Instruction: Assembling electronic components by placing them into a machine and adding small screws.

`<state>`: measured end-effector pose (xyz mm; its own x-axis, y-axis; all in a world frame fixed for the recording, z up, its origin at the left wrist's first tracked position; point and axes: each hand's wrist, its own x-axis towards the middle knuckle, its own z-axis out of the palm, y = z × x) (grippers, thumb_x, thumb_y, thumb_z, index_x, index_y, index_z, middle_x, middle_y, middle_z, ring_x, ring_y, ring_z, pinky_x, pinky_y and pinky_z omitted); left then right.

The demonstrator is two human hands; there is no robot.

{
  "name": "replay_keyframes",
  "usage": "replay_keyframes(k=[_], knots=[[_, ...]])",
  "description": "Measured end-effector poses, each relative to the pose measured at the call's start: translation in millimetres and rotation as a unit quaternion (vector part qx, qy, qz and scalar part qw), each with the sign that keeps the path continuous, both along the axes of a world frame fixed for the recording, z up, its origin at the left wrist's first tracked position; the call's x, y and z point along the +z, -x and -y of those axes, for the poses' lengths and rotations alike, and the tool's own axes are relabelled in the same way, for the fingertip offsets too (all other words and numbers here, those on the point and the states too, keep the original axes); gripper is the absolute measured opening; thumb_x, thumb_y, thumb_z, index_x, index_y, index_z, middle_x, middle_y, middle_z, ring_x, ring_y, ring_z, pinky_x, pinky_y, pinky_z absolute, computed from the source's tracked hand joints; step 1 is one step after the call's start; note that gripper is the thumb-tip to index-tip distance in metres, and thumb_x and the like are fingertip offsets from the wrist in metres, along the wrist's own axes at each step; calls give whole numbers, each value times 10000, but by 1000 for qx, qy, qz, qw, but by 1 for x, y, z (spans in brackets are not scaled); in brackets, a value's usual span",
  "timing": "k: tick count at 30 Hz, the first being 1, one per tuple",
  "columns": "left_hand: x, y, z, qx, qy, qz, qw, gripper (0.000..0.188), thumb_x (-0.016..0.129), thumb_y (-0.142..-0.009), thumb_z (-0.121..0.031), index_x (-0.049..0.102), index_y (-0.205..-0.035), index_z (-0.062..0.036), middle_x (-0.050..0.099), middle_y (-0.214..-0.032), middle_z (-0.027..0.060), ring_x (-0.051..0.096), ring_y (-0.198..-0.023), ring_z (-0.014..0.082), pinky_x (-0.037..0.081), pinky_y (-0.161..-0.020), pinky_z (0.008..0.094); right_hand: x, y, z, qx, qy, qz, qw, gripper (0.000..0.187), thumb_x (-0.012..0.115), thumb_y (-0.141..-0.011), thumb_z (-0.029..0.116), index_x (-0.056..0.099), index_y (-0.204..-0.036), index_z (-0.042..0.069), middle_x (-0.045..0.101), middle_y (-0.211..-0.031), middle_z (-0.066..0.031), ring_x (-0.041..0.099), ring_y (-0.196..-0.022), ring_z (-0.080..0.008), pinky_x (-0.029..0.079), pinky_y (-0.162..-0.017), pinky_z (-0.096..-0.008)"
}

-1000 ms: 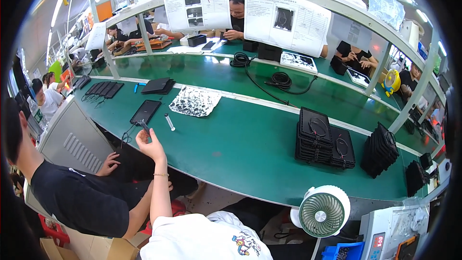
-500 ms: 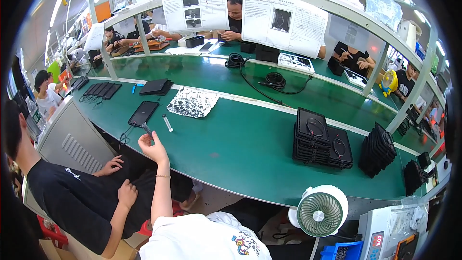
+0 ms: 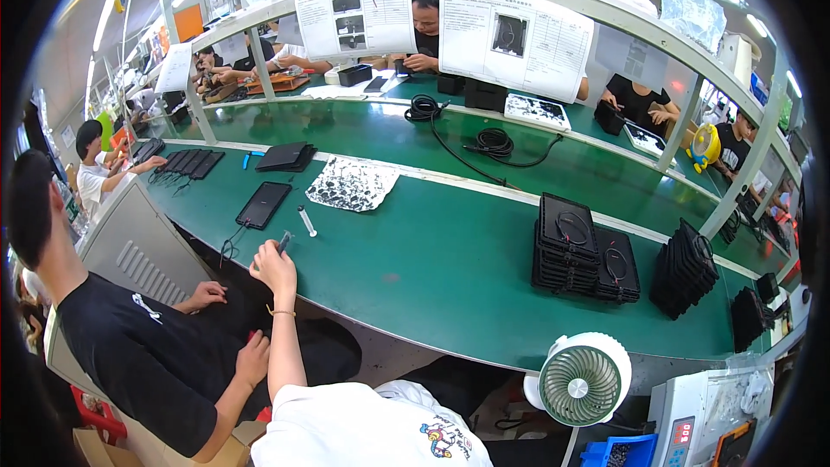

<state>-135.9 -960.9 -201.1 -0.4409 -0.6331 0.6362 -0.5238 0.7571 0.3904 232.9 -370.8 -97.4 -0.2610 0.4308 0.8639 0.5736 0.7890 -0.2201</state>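
So the left hand point(image 3: 274, 270) had its grip clamped on a small dark tool point(image 3: 284, 243), thumb and fingers pinched around the lower part with the tip poking out the far side. Couldn't see the right hand at all, so no clue what that one was up to.

For working on the black panel point(image 3: 264, 205), imo the trick was a light pinch close to the tip and a wrist steadied against the green desk point(image 3: 415, 246). The panel had nothing visible pinning it, so a second hand on its rim would've helped a lot. I'd also have watched the thin dark cable point(image 3: 228, 247), since it trailed to the near edge and looked easy to snag. Elbow room was tight too, with a co-worker point(image 3: 147, 363) right there on the left. And the syringe point(image 3: 308, 221) just right of the panel was asking to get knocked.

As for the panel: flat, black, rectangular, a bit angled, on the left part of the desk just beyond the hand, not touching it. Cable came off its near end. Finer surface detail was too small to make out.
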Motion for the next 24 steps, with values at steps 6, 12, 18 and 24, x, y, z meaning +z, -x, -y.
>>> replay_keyframes(k=[6, 12, 18, 24], knots=[[1, 6, 12, 30, 73, 21, 997, 176, 683, -799, -103, 588, -947, -102, 594, -930, 58, 561, -936, 246, 369, -903, 454, -7, 9, -4, 7, 47, 20, 999, 126, 723, -829, 117, 677, -904, 26, 598, -598, -46, 529, -455, -132, 431, -427, -244], [14, 5, -10, 3, 41, 29, 999, 212, 677, -810, -188, 586, -969, -82, 537, -982, 125, 518, -960, 322, 391, -867, 492, -10, -5, 0, -17, 109, 26, 994, 167, 715, -854, 117, 668, -995, 40, 642, -702, -73, 587, -565, -130, 473, -496, -240], [26, 5, -45, -33, 16, 53, 998, 302, 670, -824, -289, 582, -996, -57, 468, -1044, 207, 466, -988, 413, 417, -824, 538, -24, -14, -2, 5, 147, -18, 989, 144, 723, -857, 123, 678, -987, 81, 657, -734, -64, 594, -583, -125, 487, -502, -240], [64, 15, -103, -489, -199, -26, 849, 157, 660, -898, -125, 538, -870, -31, 491, -754, 9, 477, -732, 104, 381, -647, 238, -10, -4, 1, 3, 155, 36, 987, 224, 688, -882, 168, 669, -1020, -9, 677, -785, -106, 531, -544, -128, 437, -475, -264]])
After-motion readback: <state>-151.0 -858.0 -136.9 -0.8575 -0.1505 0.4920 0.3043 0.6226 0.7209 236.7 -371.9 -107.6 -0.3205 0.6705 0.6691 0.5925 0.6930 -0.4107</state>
